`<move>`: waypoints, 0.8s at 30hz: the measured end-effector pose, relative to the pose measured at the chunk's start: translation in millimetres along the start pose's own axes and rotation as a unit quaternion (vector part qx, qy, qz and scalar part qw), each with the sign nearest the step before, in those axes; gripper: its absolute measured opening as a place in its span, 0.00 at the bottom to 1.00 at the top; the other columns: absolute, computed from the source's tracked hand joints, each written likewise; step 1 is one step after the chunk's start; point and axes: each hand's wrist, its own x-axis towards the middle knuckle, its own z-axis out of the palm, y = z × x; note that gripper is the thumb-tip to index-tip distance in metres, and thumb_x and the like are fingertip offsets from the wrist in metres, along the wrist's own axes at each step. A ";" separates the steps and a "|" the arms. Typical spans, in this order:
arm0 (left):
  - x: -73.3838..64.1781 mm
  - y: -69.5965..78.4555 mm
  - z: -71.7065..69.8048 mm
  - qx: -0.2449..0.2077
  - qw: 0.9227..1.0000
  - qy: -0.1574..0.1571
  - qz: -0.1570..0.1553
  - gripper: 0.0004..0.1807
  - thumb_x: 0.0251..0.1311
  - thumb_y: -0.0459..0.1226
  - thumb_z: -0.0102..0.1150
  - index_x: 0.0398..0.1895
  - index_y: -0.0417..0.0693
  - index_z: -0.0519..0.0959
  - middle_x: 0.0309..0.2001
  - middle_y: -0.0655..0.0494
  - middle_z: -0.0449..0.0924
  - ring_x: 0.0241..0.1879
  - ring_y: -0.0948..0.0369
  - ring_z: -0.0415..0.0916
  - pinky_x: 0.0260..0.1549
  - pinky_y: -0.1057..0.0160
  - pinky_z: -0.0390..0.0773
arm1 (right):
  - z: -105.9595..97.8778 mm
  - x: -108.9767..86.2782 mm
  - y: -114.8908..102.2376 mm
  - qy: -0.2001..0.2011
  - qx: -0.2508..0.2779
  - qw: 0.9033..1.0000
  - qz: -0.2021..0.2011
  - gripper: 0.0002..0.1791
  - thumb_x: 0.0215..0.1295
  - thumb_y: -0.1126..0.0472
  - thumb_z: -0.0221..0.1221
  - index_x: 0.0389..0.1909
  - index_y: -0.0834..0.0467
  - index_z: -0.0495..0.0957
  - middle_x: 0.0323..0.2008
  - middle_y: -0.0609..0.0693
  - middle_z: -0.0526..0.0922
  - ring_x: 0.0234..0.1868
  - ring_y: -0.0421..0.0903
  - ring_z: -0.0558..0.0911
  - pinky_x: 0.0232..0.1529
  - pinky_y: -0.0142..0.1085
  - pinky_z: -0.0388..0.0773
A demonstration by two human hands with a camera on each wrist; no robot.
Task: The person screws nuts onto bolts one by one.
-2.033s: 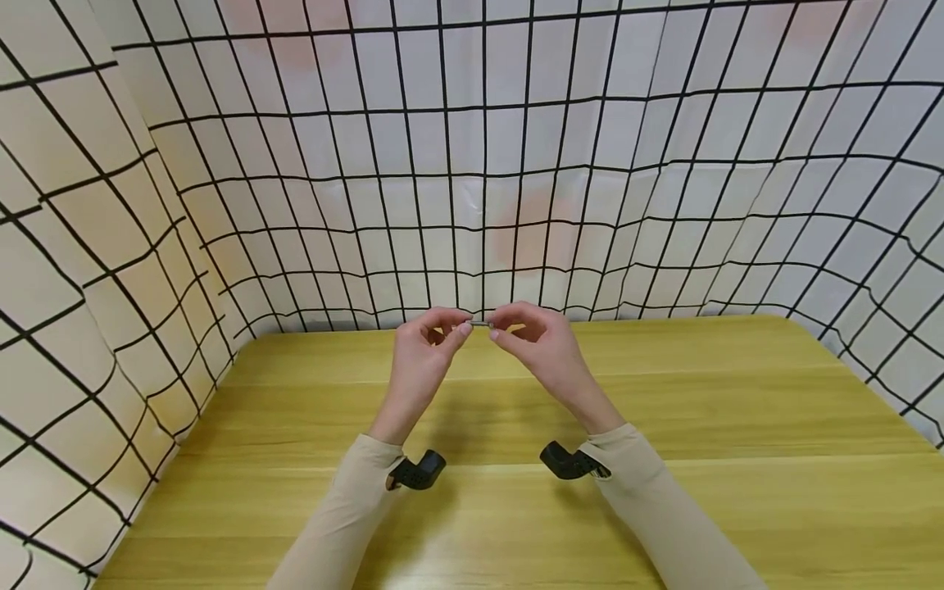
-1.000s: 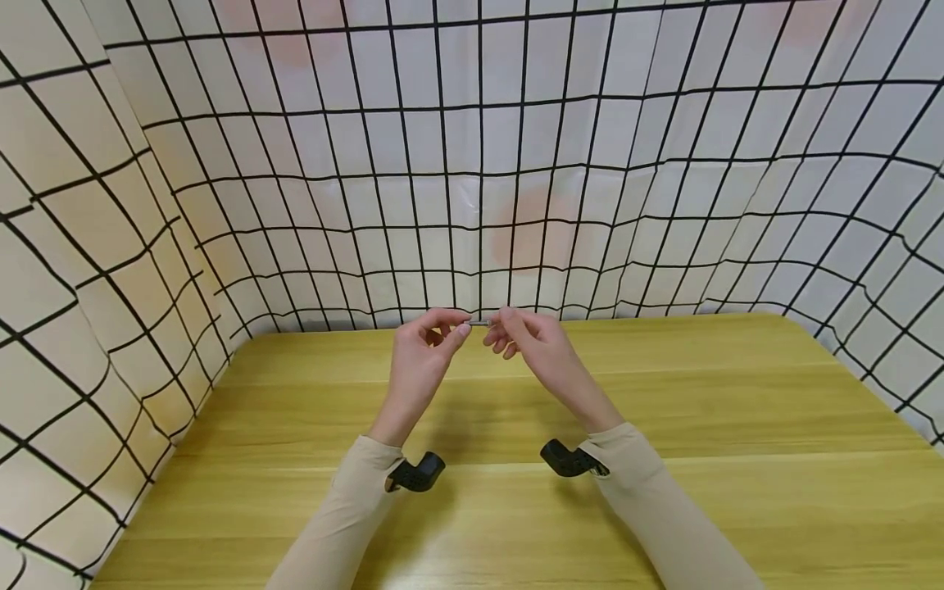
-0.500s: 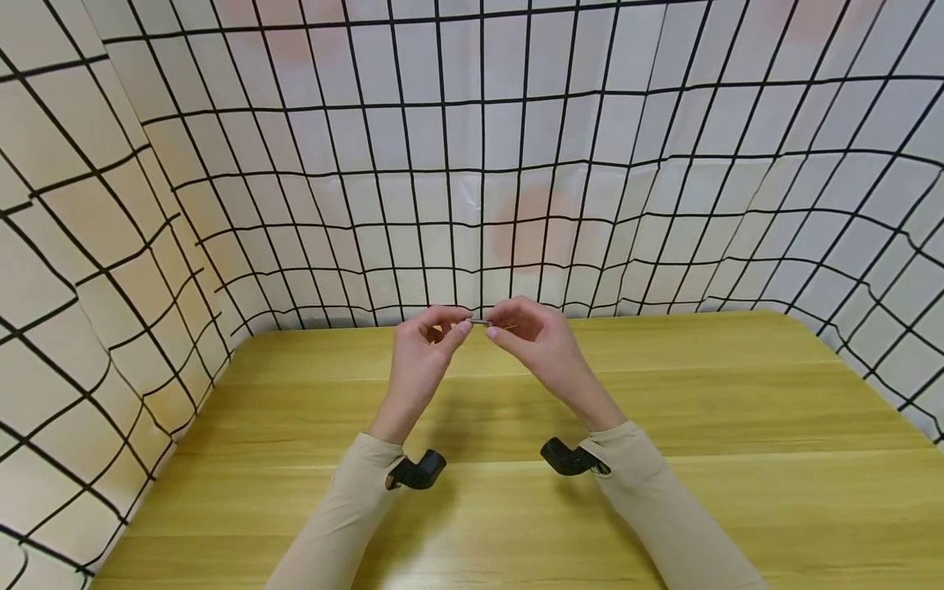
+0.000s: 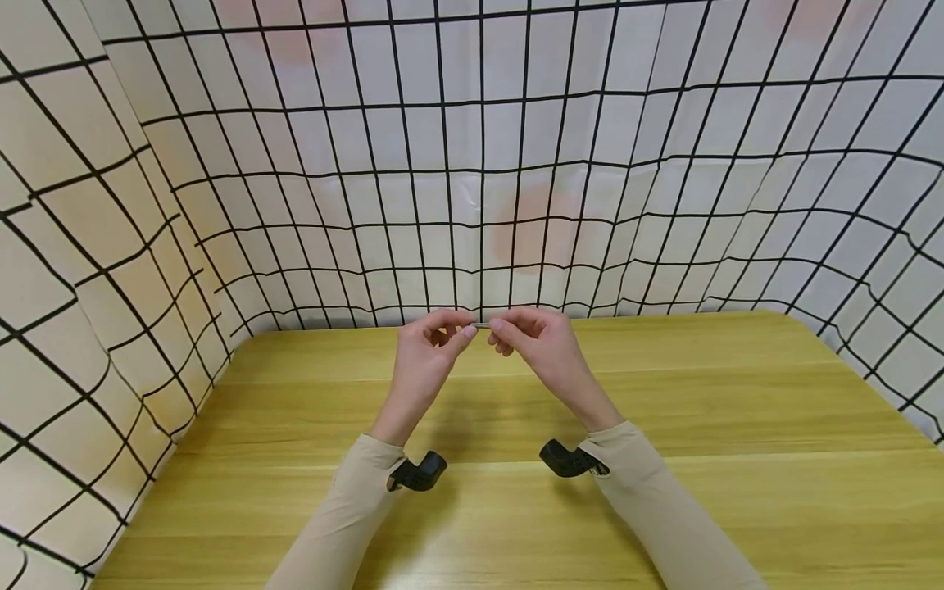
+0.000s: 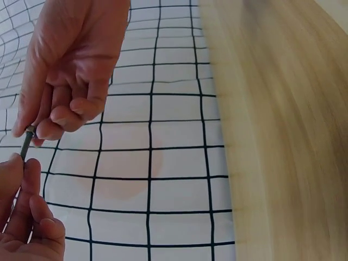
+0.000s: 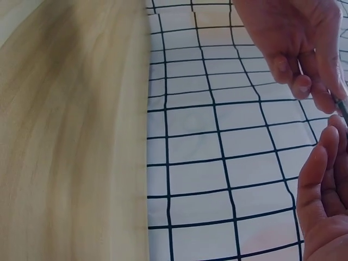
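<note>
A thin grey metal bolt (image 4: 481, 325) is held level between the two hands, above the far edge of the table. My left hand (image 4: 428, 352) pinches one end between thumb and index finger. At the other end, the thumb and fingers of my right hand (image 4: 547, 348) close on a wider, nut-like piece (image 5: 30, 129), seen in the left wrist view. Only a short stretch of shank (image 5: 25, 145) shows between the fingertips. At the right edge of the right wrist view, part of the bolt (image 6: 341, 106) appears; fingers hide the rest.
The wooden table (image 4: 472, 524) lies under both forearms. White sheeting with a black grid (image 4: 472, 139) rises behind the table and along its sides. A black wrist mount (image 4: 418, 471) sits at the left cuff, another black mount (image 4: 568, 459) at the right.
The right fingers have repeatedly shifted their hold on the bolt's end, with the thumb sliding forward and back. The left hand keeps its pinch; both hands stay almost in place.
</note>
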 end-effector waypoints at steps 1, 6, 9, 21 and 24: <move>-0.2 0.1 0.2 -0.001 1.000 -0.001 0.000 0.06 0.62 0.27 0.62 0.40 0.32 0.84 0.30 0.44 0.76 0.29 0.49 0.66 0.23 0.66 0.61 | 0.2 0.0 0.8 0.001 0.004 1.000 0.001 0.09 0.71 0.64 0.59 0.37 0.67 0.83 0.29 0.61 0.83 0.32 0.54 0.80 0.38 0.41 0.79; -0.5 -0.2 1.4 -0.011 1.000 -0.003 0.002 0.05 0.62 0.26 0.63 0.39 0.32 0.84 0.30 0.47 0.75 0.29 0.48 0.66 0.24 0.66 0.62 | -0.4 4.4 18.2 0.006 0.013 1.000 0.000 0.11 0.72 0.63 0.57 0.33 0.66 0.82 0.26 0.60 0.82 0.29 0.54 0.79 0.35 0.37 0.79; -0.2 0.1 1.7 -0.014 1.000 -0.003 0.002 0.05 0.62 0.27 0.63 0.39 0.33 0.84 0.30 0.46 0.77 0.29 0.49 0.66 0.24 0.66 0.62 | -2.0 7.5 30.9 0.003 0.013 1.000 -0.002 0.15 0.74 0.59 0.55 0.33 0.65 0.82 0.27 0.58 0.83 0.30 0.54 0.80 0.35 0.39 0.79; 1.5 0.8 0.3 -0.003 1.000 0.014 0.000 0.05 0.62 0.26 0.63 0.38 0.32 0.84 0.29 0.44 0.78 0.27 0.50 0.65 0.29 0.61 0.63 | -6.4 7.9 30.1 -0.034 -0.025 0.998 -0.041 0.15 0.70 0.61 0.60 0.55 0.56 0.77 0.44 0.56 0.83 0.43 0.50 0.80 0.42 0.47 0.78; 1.6 0.7 0.1 -0.002 1.000 0.013 0.001 0.05 0.62 0.26 0.62 0.38 0.31 0.84 0.30 0.43 0.79 0.27 0.50 0.65 0.30 0.60 0.63 | -5.9 6.9 27.1 -0.040 -0.026 0.998 -0.047 0.19 0.67 0.65 0.62 0.57 0.56 0.74 0.47 0.55 0.82 0.45 0.50 0.80 0.46 0.49 0.77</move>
